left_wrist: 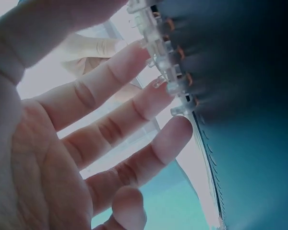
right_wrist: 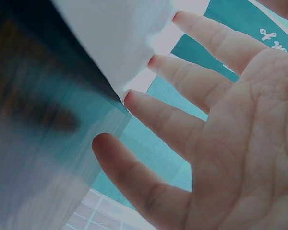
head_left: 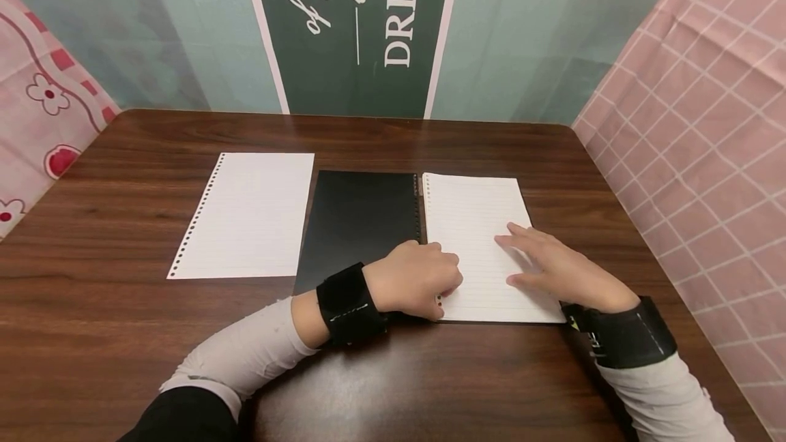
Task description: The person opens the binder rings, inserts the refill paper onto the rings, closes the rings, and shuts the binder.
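A loose-leaf notebook lies spread on the table, its black cover [head_left: 362, 210] on the left and a stack of lined white paper [head_left: 473, 217] on the right. Between them runs a clear plastic ring binding [left_wrist: 165, 62], partly hidden by my left hand [head_left: 417, 280]. That hand pinches the binding near its lower end, fingertips along the rings. My right hand [head_left: 561, 268] is spread over the right side of the stack, fingertips [right_wrist: 156, 62] resting on the top page.
A loose punched sheet [head_left: 245, 217] lies left of the black cover, holes along its left edge. The brown wooden table [head_left: 368, 387] ends at a lettered backdrop [head_left: 356, 33]. Pink checked cloth [head_left: 706, 155] hangs on the right, and flowered cloth [head_left: 49, 135] on the left.
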The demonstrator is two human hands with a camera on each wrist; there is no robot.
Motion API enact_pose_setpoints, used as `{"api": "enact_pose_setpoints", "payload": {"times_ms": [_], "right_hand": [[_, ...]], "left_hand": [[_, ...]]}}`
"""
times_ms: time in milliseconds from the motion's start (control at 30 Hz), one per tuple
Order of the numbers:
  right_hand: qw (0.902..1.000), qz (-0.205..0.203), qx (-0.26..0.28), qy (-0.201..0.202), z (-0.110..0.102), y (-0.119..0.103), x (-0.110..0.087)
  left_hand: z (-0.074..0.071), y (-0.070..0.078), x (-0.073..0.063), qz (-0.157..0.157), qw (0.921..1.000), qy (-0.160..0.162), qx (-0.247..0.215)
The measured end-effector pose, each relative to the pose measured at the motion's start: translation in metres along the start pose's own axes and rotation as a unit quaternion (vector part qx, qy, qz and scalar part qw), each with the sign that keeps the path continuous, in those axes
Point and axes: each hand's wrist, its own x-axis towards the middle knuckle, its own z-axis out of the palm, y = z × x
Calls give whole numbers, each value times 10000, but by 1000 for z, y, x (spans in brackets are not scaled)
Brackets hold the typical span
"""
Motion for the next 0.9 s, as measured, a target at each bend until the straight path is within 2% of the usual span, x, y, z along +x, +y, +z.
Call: {"api": "enact_pose_setpoints", "payload": {"times_ms": [233,500,900], "right_hand": [[10000,-15,27,27,-1,1,-2],[10000,-46,41,56,-1,1,-1],[10000,-47,71,51,1,0,-1]], "left_hand": [[3,4,2,155,9995,18,279],[6,7,4,75,9992,-28,403],[5,-3,5,437,9990,-122,-6]]}}
